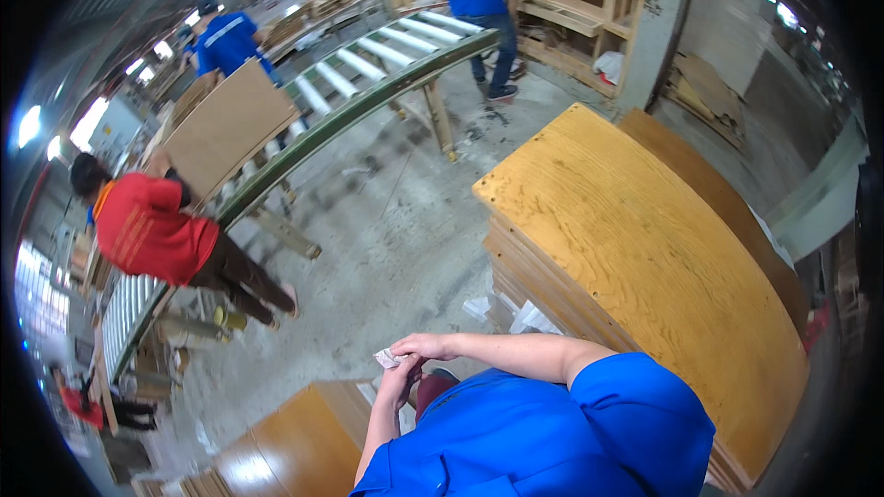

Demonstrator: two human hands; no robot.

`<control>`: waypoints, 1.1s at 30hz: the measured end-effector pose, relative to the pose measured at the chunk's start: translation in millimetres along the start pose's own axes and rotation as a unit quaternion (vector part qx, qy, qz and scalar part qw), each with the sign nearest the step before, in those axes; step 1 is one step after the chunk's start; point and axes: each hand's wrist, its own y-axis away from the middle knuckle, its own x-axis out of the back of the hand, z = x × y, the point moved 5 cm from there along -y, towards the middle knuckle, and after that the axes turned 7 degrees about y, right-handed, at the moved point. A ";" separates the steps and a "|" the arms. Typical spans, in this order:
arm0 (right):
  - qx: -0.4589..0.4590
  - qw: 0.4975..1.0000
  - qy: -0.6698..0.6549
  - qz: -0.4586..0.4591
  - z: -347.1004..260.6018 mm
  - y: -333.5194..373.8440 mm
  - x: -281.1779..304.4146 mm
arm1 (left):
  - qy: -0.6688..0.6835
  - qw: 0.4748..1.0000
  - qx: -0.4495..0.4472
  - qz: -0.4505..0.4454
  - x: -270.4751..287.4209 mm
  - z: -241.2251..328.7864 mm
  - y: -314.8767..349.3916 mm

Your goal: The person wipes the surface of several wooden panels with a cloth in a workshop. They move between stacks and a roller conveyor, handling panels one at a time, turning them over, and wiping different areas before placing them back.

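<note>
My two hands meet in front of my body at the lower middle, above the gap between the wooden pieces. My right hand (425, 346) comes across from the right, its fingers closed on a small folded whitish sheet (387, 359), perhaps paper or sandpaper. Just below, my left hand (400, 377) is closed against the same sheet, its fingers partly hidden by the right hand. To the right stands a stack of varnished wooden tops with a curved edge; the uppermost wooden top (635, 258) has dark small marks near its rim.
Another varnished wooden piece (285, 433) is at lower left. A roller conveyor (368, 92) crosses the upper left, carrying a brown board (230, 129). Beside it are a person in red (152, 225) and people in blue. Wooden cabinet frames (562, 9) stand behind, near a pillar (656, 37).
</note>
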 end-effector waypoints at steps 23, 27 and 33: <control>0.130 0.478 -0.014 0.869 -105.4 186.1 180.1 | -0.455 0.830 -0.140 -0.292 -79.2 274.0 -378.9; 0.004 0.582 -0.323 0.747 -66.7 131.4 130.5 | -0.312 0.830 -0.077 -0.457 -194.0 271.9 -392.0; 0.332 0.456 -0.494 0.662 -94.5 69.2 183.2 | -0.172 0.810 0.147 -0.541 -287.3 259.2 -415.8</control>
